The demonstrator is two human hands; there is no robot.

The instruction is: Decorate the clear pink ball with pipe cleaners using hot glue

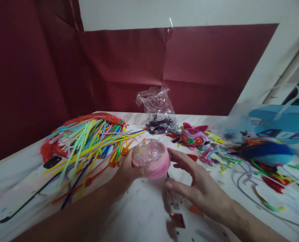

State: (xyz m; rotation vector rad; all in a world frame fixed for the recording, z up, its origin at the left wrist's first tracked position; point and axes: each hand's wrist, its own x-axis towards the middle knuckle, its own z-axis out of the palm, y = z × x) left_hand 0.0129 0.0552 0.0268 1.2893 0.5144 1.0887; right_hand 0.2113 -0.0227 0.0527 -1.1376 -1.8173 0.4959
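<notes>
Left hand [130, 164] is clamped around the near left side of a pink round container [158, 169], holding it above the white tabletop [136, 216]; the container's glossy, see-through face, dotted with small coloured specks, is turned upward. Right hand [201, 188] is spread, thumb and fingers apart, with its fingertips just beside the container's right edge; whether they touch it I cannot tell. Beneath the right hand's thumb and palm lies a white tool [175, 203] with a small red light, partly hidden by that hand, and contact between the two is not clear. Left of the left hand, a loose heap of multicoloured pipe cleaners [95, 141] spills out of a red plastic bag [48, 151], some strands reaching close to the wrist, and farther left along the forearm lies a phone [23, 191] with its camera side up. Beyond both hands stands a crumpled clear plastic bag [155, 102] with dark material at its bottom. Past the right hand's fingers sits a pink fuzzy figure [193, 137] with orange eyes and a green nose, with coloured scraps near it. Well to the right of the right hand are a blurred blue fuzzy bundle [270, 154], a pale cable [240, 186] curving across the surface, and a blue-and-white carrier bag [288, 117] behind them.
</notes>
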